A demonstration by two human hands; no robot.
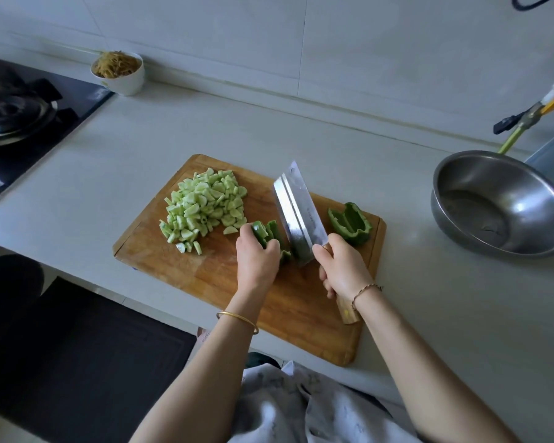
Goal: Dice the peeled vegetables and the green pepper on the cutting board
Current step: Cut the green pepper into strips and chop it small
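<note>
A wooden cutting board (179, 266) lies on the white counter. A heap of pale green diced vegetable (202, 207) covers its far left part. My left hand (257, 260) curls over a green pepper piece (267, 233) in the board's middle. My right hand (344, 268) grips the wooden handle of a cleaver (298, 209), whose blade stands just right of that piece, edge down on the board. A second green pepper half (351, 223) lies hollow side up at the board's right edge.
A steel bowl (499, 203) stands on the counter to the right, with a faucet (531, 113) behind it. A white bowl of shredded food (119, 73) sits at the back left beside a black gas stove (23, 113).
</note>
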